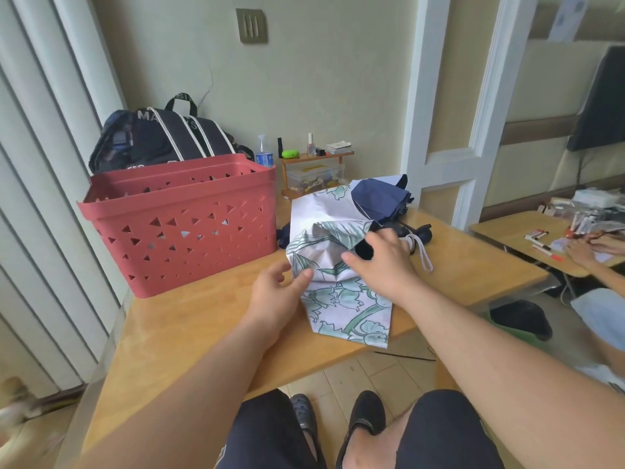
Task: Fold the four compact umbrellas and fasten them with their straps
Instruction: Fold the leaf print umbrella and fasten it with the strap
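Red plastic, pierced with triangular holes, makes up the basket (182, 218) standing at the left end of the wooden tabletop (189, 333), close to its far edge. Behind the basket, against the wall, sits a dark backpack (162, 137) with white-trimmed straps.

Just right of the basket, near the middle of the tabletop, lies the floral umbrella (334, 265), its white canopy printed with green leaves and flowers. The fabric is loose and crumpled, and one panel hangs over the near edge of the tabletop. The left hand (277, 296) rests at the umbrella's left side, its thumb on the cloth and its fingers relaxed and slightly parted. The right hand (382, 255) lies on top of the umbrella with its fingers spread over the fabric; just under its fingers shows a dark rounded part, whether handle or tip I cannot tell.

Behind the floral umbrella, toward the far right corner of the tabletop, lies a navy umbrella (382, 198), also unfolded and bunched, touching the floral canopy. Beside the right hand, a white wrist loop (424, 257) trails across the wood from a dark handle.

Farther right, on a separate low table (500, 231), lie markers, and another person's hand (581, 253) rests there.
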The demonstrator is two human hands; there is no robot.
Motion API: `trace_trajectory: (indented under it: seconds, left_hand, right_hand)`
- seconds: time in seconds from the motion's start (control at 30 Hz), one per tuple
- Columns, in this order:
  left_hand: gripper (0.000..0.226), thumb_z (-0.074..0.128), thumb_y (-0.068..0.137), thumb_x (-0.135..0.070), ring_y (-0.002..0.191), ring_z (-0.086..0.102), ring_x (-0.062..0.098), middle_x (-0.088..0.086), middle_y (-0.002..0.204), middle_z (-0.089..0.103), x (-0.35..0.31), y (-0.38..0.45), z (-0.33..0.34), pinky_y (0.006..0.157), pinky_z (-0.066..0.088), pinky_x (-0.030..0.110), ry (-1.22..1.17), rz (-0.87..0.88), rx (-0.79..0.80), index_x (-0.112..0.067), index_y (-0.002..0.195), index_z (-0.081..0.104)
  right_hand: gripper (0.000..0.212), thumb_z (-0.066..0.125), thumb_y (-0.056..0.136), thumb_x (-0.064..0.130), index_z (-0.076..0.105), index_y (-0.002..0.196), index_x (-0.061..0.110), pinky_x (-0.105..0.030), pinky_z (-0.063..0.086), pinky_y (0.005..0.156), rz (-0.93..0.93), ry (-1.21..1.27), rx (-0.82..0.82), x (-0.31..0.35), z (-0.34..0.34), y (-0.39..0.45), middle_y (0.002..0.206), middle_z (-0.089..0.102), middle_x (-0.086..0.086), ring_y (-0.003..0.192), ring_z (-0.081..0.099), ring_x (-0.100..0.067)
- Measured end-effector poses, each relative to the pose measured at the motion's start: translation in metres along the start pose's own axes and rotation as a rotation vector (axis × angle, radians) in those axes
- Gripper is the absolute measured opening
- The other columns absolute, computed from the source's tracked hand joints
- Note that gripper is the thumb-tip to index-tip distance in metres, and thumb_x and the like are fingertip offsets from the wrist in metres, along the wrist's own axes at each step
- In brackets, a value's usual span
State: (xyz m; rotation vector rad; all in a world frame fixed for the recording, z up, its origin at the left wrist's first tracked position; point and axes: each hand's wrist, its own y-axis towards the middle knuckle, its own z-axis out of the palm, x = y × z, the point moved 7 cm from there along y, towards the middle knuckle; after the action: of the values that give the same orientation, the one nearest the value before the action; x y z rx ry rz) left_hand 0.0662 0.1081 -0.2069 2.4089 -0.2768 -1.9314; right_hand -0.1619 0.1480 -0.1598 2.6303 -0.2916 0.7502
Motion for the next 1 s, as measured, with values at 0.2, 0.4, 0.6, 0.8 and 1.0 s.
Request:
trace_trajectory:
  seconds: [0.2, 0.4, 0.6, 0.8, 1.0]
  left_hand:
    - [0.019, 0.072, 0.092, -0.051, 0.084, 0.067, 0.02, -0.004, 0.091, 0.075, 0.007, 0.0, -0.012, 0.071, 0.052, 0.033, 0.159, 0.043, -0.118, -0.033, 0.09, 0.075]
    - [0.03, 0.07, 0.093, -0.053, 0.071, 0.06, 0.017, -0.01, 0.07, 0.066, 0.003, -0.004, -0.006, 0.062, 0.043, 0.03, 0.243, 0.054, -0.069, -0.028, 0.077, 0.072]
    - [0.022, 0.079, 0.088, -0.049, 0.102, 0.059, 0.005, -0.016, 0.104, 0.066, -0.007, -0.017, -0.016, 0.086, 0.047, 0.032, 0.004, 0.094, -0.099, -0.035, 0.1, 0.066]
    - [0.034, 0.084, 0.087, -0.016, 0.079, 0.053, 0.008, -0.01, 0.099, 0.067, -0.006, -0.016, -0.011, 0.075, 0.047, 0.021, -0.097, 0.115, 0.025, -0.037, 0.107, 0.065]
    - [0.035, 0.081, 0.089, -0.014, 0.074, 0.055, 0.009, -0.007, 0.088, 0.061, -0.01, -0.019, -0.001, 0.065, 0.048, 0.019, 0.237, 0.142, 0.173, -0.044, 0.104, 0.072]
  right_hand:
    - [0.019, 0.064, 0.101, 0.03, 0.061, 0.086, 0.019, -0.037, 0.044, 0.073, 0.03, 0.432, 0.031, 0.024, 0.0, 0.019, 0.087, 0.063, -0.006, 0.088, 0.056, -0.026]
    - [0.019, 0.055, 0.106, 0.024, 0.059, 0.124, 0.021, -0.036, 0.05, 0.089, -0.001, 0.533, -0.035, 0.031, -0.038, 0.015, 0.112, 0.068, 0.003, 0.105, 0.065, -0.02]
    - [0.058, 0.075, 0.094, 0.017, 0.042, 0.139, 0.034, -0.047, 0.057, 0.083, -0.142, 0.63, -0.015, 0.024, -0.033, -0.042, 0.093, 0.079, 0.0, 0.088, 0.075, -0.028]
    - [0.074, 0.053, 0.106, 0.014, 0.021, 0.153, 0.061, -0.03, 0.038, 0.057, -0.133, 0.441, 0.0, -0.005, -0.005, -0.084, 0.072, 0.059, -0.002, 0.058, 0.047, -0.011]
    - [0.034, 0.06, 0.101, 0.004, 0.071, 0.101, 0.037, -0.024, 0.052, 0.078, -0.179, 0.446, -0.215, -0.013, -0.014, -0.097, 0.097, 0.07, 0.021, 0.095, 0.065, -0.001]
